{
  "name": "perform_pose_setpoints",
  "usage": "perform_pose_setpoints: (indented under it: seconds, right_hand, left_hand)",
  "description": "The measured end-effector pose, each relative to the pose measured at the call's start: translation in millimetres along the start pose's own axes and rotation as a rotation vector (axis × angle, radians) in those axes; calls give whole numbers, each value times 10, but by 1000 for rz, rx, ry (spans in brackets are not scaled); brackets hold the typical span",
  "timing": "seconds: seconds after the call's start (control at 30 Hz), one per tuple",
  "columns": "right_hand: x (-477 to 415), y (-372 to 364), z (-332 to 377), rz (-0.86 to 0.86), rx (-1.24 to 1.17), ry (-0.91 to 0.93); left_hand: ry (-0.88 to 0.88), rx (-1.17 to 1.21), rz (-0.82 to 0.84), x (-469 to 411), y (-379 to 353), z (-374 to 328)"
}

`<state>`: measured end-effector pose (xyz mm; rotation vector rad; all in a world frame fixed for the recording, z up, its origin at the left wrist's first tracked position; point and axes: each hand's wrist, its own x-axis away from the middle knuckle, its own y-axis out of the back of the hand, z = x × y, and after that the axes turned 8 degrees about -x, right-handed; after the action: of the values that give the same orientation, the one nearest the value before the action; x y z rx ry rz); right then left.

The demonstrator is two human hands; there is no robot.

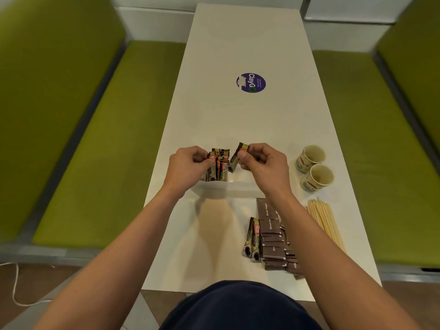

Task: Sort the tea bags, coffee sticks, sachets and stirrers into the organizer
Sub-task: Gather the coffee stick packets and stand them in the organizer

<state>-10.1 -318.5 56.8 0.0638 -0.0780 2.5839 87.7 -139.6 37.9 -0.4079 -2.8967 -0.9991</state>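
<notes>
A clear organizer (240, 186) stands mid-table, hard to make out. Several brown coffee sticks (220, 166) stand upright in its left compartment. My left hand (188, 166) pinches the top of one of those sticks. My right hand (264, 163) holds another coffee stick (235, 158) tilted just right of the bunch, above the organizer. Two more coffee sticks (252, 239) lie flat nearer me. Beside them is a pile of brown sugar sachets (273, 239), partly hidden by my right forearm. Wooden stirrers (325, 220) lie in a bundle at the right.
Two paper cups (314, 167) stand at the right edge of the white table (238, 120). A round purple sticker (251, 82) sits farther back. Green bench seats (102, 139) flank the table on both sides.
</notes>
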Motion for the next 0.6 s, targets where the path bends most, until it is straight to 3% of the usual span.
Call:
perform_pose_setpoints:
  seconds: [0.2, 0.47, 0.6]
  right_hand:
    - [-17, -37, 14, 15, 100, 20]
    - [-201, -162, -274, 145, 385, -18]
    - [-175, -232, -436, 143, 615, 91]
  left_hand:
    - [-146, -470, -2, -22, -101, 88]
    - [-250, -553, -50, 22, -107, 61]
    - [-338, -590, -60, 80, -110, 57]
